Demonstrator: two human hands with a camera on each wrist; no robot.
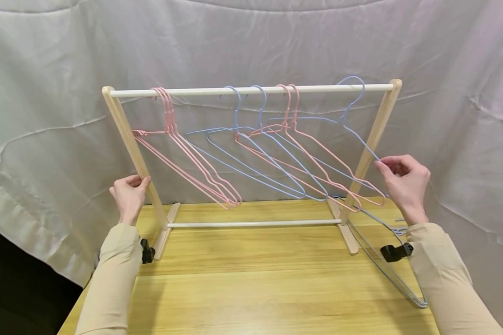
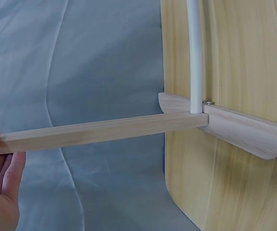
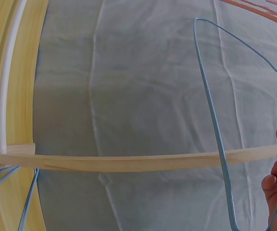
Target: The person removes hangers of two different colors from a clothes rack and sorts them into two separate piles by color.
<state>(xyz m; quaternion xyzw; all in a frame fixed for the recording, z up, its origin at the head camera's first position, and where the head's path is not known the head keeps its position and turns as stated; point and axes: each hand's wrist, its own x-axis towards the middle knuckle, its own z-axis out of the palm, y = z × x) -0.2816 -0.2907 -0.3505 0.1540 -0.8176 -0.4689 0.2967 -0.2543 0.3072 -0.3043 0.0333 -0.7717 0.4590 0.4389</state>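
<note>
On the white rail (image 1: pixel 201 91), pink hangers (image 1: pixel 171 128) are seen near the left end, light blue hangers (image 1: pixel 236 111) and more pink from the middle rightward. Yellow, streaked grain is shown by the tabletop (image 1: pixel 251 274), greyish blue by the wires (image 1: pixel 399 231) at its right edge.

Left hand (image 1: pixel 129 194): gripping wooden post (image 1: pixel 129 139), middle left
Right hand (image 1: pixel 407 181): pinching blue hanger (image 1: pixel 359 139), middle right
Pink hangers (image 1: pixel 169 118): hooked over white bar (image 1: pixel 197 91), upper left and centre
</note>
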